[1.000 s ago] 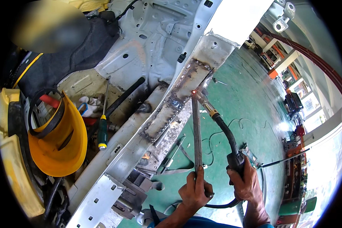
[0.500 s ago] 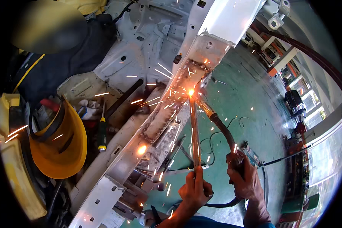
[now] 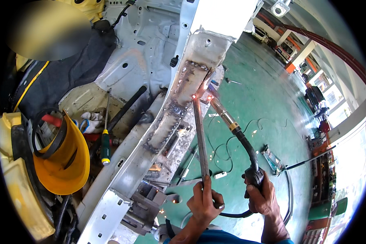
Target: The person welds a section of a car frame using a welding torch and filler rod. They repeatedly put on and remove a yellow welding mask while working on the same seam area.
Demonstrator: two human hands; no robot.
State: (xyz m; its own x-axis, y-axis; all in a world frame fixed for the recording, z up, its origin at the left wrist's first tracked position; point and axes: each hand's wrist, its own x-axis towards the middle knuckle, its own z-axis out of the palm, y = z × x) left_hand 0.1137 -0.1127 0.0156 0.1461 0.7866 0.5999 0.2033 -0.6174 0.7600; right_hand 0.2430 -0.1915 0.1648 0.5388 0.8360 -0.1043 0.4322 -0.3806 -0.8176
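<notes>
My left hand (image 3: 204, 202) grips the lower end of a flat metal bar (image 3: 201, 140), whose upper tip meets the edge of a white vehicle frame rail (image 3: 166, 122). A small red-hot spot glows at that tip. My right hand (image 3: 262, 195) is wrapped round the handle of a welding torch (image 3: 243, 140). Its black neck ends in a metal nozzle, a little right of the bar's tip, with a glowing orange point at its end. Rows of rough weld beads and a browned patch (image 3: 191, 79) mark the rail.
A yellow welding helmet (image 3: 65, 162) lies at left beside a green-handled screwdriver (image 3: 105, 148), with gloves (image 3: 91, 122) nearby. Under the rail is a vise (image 3: 144, 207). A floor jack (image 3: 272, 158) and looping cables (image 3: 229, 152) lie on the green floor.
The bright arc and flying sparks have died down to small glowing points. The torch nozzle has drawn slightly away from the bar's tip. The view has shifted a little.
</notes>
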